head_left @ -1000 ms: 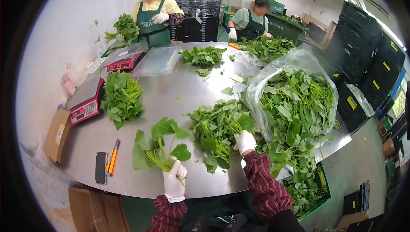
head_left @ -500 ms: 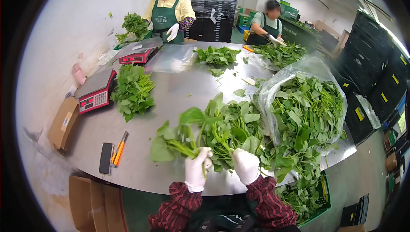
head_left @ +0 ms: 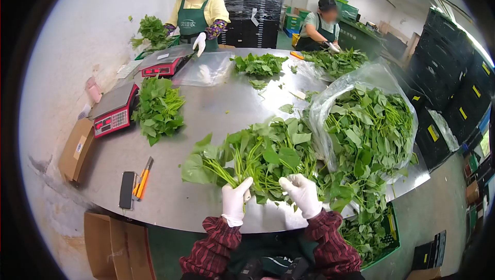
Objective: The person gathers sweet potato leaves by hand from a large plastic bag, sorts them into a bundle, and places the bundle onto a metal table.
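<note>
Head view: L hand (head_left: 235, 200), white-gloved, is closed w/ fingers wrapped round the stems of a bunch of leafy greens (head_left: 214, 167); leaves fan out fwd & to the L, just above the metal table (head_left: 170, 182). R hand (head_left: 304, 195), also gloved, is at the near edge of the loose pile (head_left: 289, 148), fingers curled, thumb & fingertips close tog.; can't tell if a stem is pinched btwn them. Bunch overlaps the pile's L side.

R of pile: big clear plastic bag (head_left: 320, 138), mouth open, packed w/ more greens; some spill out toward the near table edge. Green crate (head_left: 394, 228) w/ greens sits below that edge. On L: phone (head_left: 126, 190) w/ orange-handled knife (head_left: 142, 183) just beside it. Farther up, red-&-grey scale (head_left: 112, 117) w/ a bundle (head_left: 159, 109) next to it. Far side: 2 co-workers in dk green aprons, one nr a 2nd scale (head_left: 160, 68), other w/ gloved hand at a far heap (head_left: 340, 63).
</note>
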{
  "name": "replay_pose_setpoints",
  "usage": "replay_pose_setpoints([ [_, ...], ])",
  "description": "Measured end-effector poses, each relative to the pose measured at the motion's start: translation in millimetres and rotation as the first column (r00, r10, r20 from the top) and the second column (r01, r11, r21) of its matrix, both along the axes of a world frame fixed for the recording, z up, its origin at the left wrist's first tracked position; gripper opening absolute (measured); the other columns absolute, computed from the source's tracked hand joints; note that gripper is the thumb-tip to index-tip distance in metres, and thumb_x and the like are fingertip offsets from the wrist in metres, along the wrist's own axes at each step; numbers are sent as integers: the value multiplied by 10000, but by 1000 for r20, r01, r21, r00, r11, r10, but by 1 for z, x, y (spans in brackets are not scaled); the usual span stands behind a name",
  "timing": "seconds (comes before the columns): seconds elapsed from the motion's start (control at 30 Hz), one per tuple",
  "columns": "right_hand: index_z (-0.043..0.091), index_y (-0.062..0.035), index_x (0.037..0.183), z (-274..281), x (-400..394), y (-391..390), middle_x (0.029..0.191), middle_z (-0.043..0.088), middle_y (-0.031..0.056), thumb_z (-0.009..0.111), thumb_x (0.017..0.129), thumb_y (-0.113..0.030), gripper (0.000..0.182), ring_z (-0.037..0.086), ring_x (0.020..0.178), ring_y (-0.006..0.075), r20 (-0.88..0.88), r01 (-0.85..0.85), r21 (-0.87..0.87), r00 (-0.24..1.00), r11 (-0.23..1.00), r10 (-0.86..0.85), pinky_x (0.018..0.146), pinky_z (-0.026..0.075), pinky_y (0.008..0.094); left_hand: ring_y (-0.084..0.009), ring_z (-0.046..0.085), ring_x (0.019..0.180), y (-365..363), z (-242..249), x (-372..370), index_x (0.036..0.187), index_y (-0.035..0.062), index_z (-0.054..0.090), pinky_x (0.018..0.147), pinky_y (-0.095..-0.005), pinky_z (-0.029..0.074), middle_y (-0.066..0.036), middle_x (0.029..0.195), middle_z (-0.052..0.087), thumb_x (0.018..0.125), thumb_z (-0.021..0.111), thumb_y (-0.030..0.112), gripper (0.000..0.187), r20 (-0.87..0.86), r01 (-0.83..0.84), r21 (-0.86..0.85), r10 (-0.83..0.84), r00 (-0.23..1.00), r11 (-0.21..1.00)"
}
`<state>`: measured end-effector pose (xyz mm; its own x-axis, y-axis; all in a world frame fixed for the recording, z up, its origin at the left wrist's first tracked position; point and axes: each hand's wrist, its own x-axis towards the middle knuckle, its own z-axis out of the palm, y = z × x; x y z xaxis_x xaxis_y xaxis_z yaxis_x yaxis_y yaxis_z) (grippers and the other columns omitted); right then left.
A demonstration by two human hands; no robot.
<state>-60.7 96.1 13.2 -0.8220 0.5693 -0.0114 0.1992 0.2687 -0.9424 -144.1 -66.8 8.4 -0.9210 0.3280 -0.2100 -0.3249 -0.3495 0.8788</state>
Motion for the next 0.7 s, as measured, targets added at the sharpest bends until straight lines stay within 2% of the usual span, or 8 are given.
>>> replay_pose_setpoints([
  [0.13,654,3,901,36,-20,-3,681,641,51,651,813,-410,423,564,523,89,305,-276,-197,895,941,326,466,434,222,-61,392,444,4,2,13,760,29,584,447,-209,279,27,545,472,826,626,95,102,-9,143,66,-143,990,987],
  [0.17,633,-8,840,32,-24,-4,640,609,32,644,842,-338,331,550,479,84,45,-404,-274,901,873,431,409,389,214,-60,394,447,5,2,16,768,26,583,444,-210,279,27,552,475,830,632,112,118,5,196,117,-198,980,974],
  [0.27,585,-17,808,29,-23,-7,576,561,19,634,860,-252,246,522,415,82,-161,-411,-497,909,764,385,378,369,195,-51,394,455,2,-8,15,782,16,589,434,-207,276,18,579,495,840,649,167,173,-11,243,162,-245,970,956],
  [0.33,593,-18,826,26,-20,-7,576,561,20,629,865,-231,220,516,415,80,-166,-401,-473,915,785,368,373,362,197,-41,391,462,-4,-7,14,810,9,603,430,-201,275,9,605,517,834,662,176,179,5,61,-31,-61,998,998],
  [0.4,595,-21,840,27,-19,-4,597,570,16,655,848,-259,247,546,425,95,54,-323,-413,925,852,377,364,366,206,-33,391,464,-8,-9,9,848,5,624,431,-191,275,5,645,546,814,678,159,166,20,10,-13,-9,1000,1000],
  [0.47,600,-21,845,23,-16,-10,589,570,28,662,843,-267,254,538,418,99,-74,-361,-466,926,808,371,363,362,215,-30,412,491,-7,1,6,880,2,633,447,-191,291,13,680,560,794,688,137,170,-8,83,78,-83,997,993],
  [0.53,600,-12,913,26,-14,-14,580,564,33,664,840,-275,281,529,409,104,178,-410,-362,851,837,493,365,361,223,-28,428,522,-1,3,5,907,1,634,470,-191,303,17,707,568,785,684,115,174,-11,132,92,-132,991,987],
  [0.7,581,5,1021,6,-5,-20,644,588,56,580,876,-411,440,515,525,78,197,-439,-381,821,814,535,439,397,246,-29,424,523,2,6,2,900,53,610,456,-187,292,34,700,547,812,654,93,106,97,342,94,-350,932,935],
])
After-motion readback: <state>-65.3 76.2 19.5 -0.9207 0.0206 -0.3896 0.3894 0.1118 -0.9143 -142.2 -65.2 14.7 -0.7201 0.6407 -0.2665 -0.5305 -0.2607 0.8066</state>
